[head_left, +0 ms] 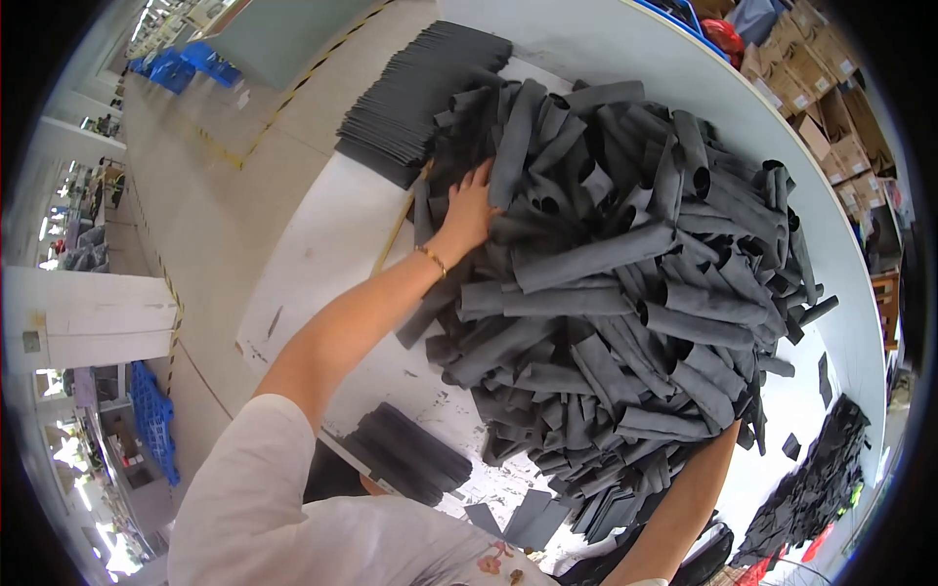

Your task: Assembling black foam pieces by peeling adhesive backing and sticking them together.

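Note:
A big heap of dark grey, tube-like rolled fabric pieces (596,259) covers the middle of the white table (303,254). Against the heap's left side rests my left hand (471,210), its fingers spread and touching the rolls. My right forearm (711,474) reaches up to the heap's lower right edge, and the hand itself is hidden by the rolls. Beyond my left hand lies a neat overlapping row of flat dark pieces (420,98). Close to my body on the left is a smaller stack of dark pieces (405,457).
A grey partition (772,122) curves along the table's far and right sides. Dark scraps (806,488) lie at the lower right. Cardboard boxes (806,59) stand beyond the partition. On the left, the floor (283,146) carries striped tape and blue crates (176,68).

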A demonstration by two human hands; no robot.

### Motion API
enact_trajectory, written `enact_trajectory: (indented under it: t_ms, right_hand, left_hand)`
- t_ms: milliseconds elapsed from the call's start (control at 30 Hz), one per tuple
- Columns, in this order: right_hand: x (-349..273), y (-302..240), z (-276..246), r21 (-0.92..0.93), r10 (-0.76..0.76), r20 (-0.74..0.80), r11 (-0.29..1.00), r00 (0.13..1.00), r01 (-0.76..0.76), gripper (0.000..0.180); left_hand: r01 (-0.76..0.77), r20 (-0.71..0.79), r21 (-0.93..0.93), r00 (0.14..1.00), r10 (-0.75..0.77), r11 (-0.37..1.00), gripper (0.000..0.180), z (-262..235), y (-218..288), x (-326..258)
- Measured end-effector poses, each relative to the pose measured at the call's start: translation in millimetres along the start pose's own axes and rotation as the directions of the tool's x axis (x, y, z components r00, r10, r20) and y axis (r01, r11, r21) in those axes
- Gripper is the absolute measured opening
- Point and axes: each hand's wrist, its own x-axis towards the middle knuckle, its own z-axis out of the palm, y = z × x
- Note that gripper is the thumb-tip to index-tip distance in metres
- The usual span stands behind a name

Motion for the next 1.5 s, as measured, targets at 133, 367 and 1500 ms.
enact_trajectory:
  t_ms: [133,367,1500]
  right_hand:
    - [-1.7,-16.3,-8.2,-0.139,-0.045,0.055,0.989,0.997,0.052,0.055]
    - [-20.1,-20.5,-9.4,-0.335,-0.113,0.162,0.928,0.98,0.162,0.055]
    - [-444.9,-254.1,240.7,0.004,0.144,-0.553,0.985,0.821,-0.17,0.012]
  left_hand:
    - [-0.014,-0.031,0.0,0.999,0.014,1.0,0.064,5.9,-7.4,-26.9]
    - [0.04,0.006,0.026,0.999,-0.04,0.999,0.07,-1.5,-5.0,-57.9]
    - [0.092,0.215,-0.523,0.976,0.026,0.847,0.032,-45.3,-52.7,-241.5]
